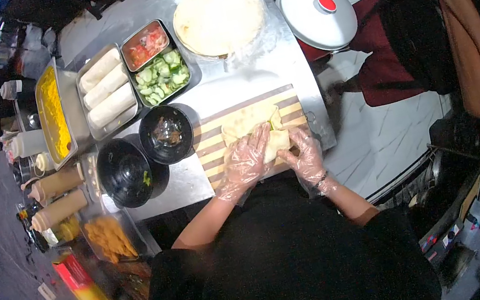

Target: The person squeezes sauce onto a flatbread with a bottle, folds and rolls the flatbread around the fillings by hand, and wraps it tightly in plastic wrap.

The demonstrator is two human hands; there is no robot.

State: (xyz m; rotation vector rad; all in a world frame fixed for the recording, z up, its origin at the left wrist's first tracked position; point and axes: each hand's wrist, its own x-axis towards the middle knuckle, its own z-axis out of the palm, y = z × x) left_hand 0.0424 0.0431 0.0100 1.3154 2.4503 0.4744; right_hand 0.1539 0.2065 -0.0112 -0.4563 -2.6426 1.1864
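A partly folded tortilla wrap (249,120) lies on a striped wooden cutting board (214,168), with a bit of green filling showing at its open edge. My left hand (247,159), in a clear plastic glove, grips the wrap's near left side, its fingers pressed together over the fold. Also gloved, my right hand (306,156) holds the right end of the wrap, with the thumb on the near side. The underside of the wrap and part of its filling are hidden by my hands.
Beyond the board sits a stack of tortillas (218,17). Leftward are chopped cucumber (163,78), diced tomato (146,46), a tray of rolled wraps (107,86), black bowls (123,172), sauce bottles (60,210) and fried pieces (110,238). A white lid (313,16) and another person stand right.
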